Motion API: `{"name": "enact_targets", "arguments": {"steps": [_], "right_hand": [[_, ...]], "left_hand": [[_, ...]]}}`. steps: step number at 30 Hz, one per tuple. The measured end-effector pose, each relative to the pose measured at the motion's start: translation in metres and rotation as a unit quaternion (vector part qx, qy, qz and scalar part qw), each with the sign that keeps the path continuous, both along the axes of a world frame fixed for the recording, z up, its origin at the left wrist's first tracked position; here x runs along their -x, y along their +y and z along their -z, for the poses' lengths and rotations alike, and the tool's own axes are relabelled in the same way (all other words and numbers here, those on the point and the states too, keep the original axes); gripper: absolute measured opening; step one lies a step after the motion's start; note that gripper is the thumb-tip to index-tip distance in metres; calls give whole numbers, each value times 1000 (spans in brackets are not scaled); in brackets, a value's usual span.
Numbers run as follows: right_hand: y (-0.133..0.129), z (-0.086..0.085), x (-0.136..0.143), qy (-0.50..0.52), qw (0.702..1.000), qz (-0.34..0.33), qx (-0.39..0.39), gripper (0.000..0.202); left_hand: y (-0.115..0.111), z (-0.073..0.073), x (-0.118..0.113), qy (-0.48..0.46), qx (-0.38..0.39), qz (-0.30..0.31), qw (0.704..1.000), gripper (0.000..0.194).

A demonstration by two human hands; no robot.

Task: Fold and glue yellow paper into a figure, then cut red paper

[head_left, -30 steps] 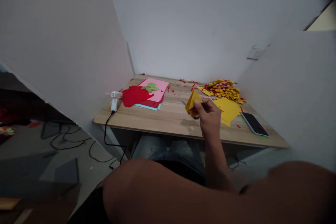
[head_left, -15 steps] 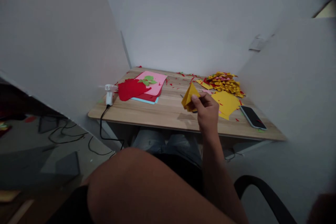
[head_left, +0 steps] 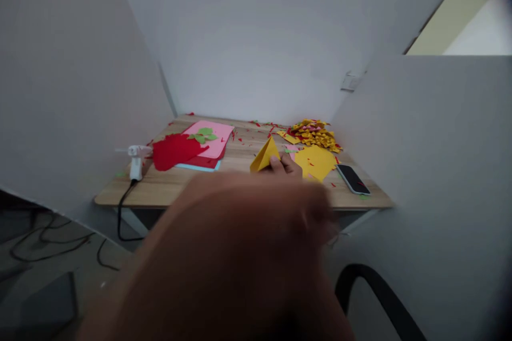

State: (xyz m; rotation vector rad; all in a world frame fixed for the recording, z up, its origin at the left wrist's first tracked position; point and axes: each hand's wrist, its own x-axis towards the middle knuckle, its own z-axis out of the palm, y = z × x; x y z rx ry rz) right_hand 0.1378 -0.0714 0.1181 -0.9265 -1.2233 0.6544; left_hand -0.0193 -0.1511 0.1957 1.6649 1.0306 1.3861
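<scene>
Above the front part of the table, my right hand pinches a folded yellow paper piece, thumb on its near face. The piece rises to a point like a small pyramid; its lower edge is hidden. My left hand, with its forearm, crosses close in front of the camera and is smeared by motion, so its fingers cannot be made out. It covers my right wrist and forearm. Beyond the right hand lies a yellow paper sheet with red scraps on it.
A white glue gun with a black cable stands at the table's left edge. Beside it lie red paper, a pink sheet and green leaf cut-outs. At the right are a heap of folded yellow pieces and a phone.
The left forearm has risen and swung right, covering the right forearm and the table's front edge. The right hand still holds the yellow piece. The view has tilted up and turned right.
</scene>
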Motion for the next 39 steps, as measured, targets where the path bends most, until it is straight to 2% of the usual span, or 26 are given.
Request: {"name": "enact_targets", "arguments": {"steps": [2,4,7,8,11,14,17,19,21,23,26,30,36,39], "right_hand": [[-3,-5,2,-15,1000,-9,-5,31],[-6,-9,6,-28,999,-42,-7,33],[-8,-9,11,-31,993,-118,7,34],[-7,-7,12,-27,989,-143,15,33],[-3,1,12,12,979,-198,42,31],[2,8,11,60,974,-204,78,33],[4,7,10,37,990,-115,67,28],[2,4,10,-31,998,-36,39,27],[1,2,12,-118,993,-8,32,34],[1,3,15,-162,985,-43,44,30],[5,8,18,-128,985,-100,59,26],[10,11,17,-84,990,-90,65,27],[6,5,18,1,984,-138,112,38],[4,1,20,47,988,-110,95,42]], "left_hand": [[24,-3,8,42,-79,-38,995,17],[52,4,16,63,-124,-33,990,34],[79,29,23,48,-49,115,991,49],[83,37,24,32,-27,142,989,51],[84,52,24,-18,14,188,982,53],[86,56,23,-61,42,189,979,50],[92,59,21,-70,73,127,987,45],[96,62,19,-63,72,58,994,41],[99,64,16,-61,65,20,996,39],[100,66,15,-77,65,20,995,39],[102,66,16,-105,60,33,992,39],[102,65,18,-124,89,55,987,42],[100,64,19,-177,143,80,971,50],[99,64,19,-178,147,87,969,51]]}}
